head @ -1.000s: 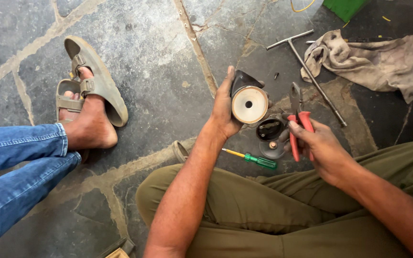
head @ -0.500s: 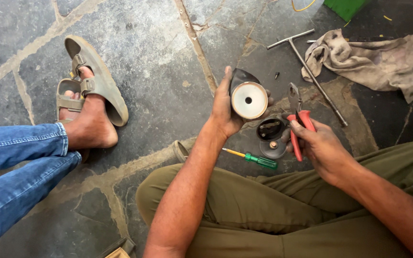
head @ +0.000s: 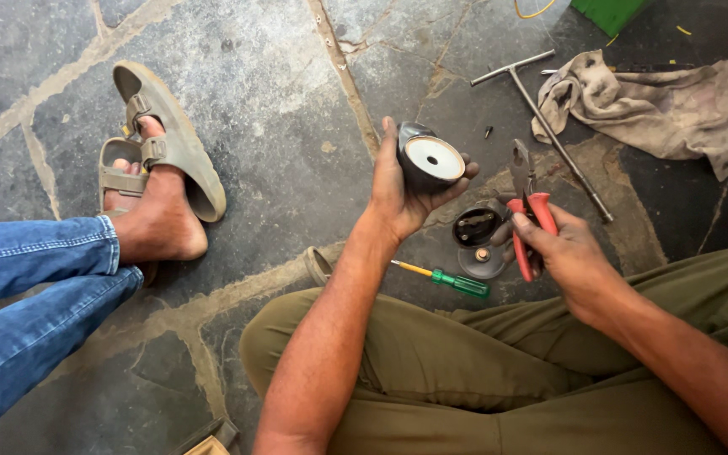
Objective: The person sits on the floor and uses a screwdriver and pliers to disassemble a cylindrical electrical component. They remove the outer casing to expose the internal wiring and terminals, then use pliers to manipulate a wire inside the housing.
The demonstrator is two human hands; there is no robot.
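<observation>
My left hand (head: pixel 400 192) grips a round dark metal part (head: pixel 429 159) with a pale flat face and a small centre hole, face tilted up. My right hand (head: pixel 564 250) holds red-handled pliers (head: pixel 527 205), jaws pointing away from me, just right of the round part. On the stone floor between my hands lies a dark round cover piece (head: pixel 477 229) with a small hub below it. A green-handled screwdriver (head: pixel 451 281) lies on the floor by my knee.
A T-handle wrench (head: pixel 551 131) lies at upper right beside a dirty rag (head: pixel 657 100). Another person's foot in a tan sandal (head: pixel 164 152) and blue-jeaned legs (head: pixel 23 295) are at left. A green box corner (head: pixel 612 12) sits at the top edge.
My left hand has turned the round part, so its pale face now tilts upward more. The pliers in my right hand have shifted slightly.
</observation>
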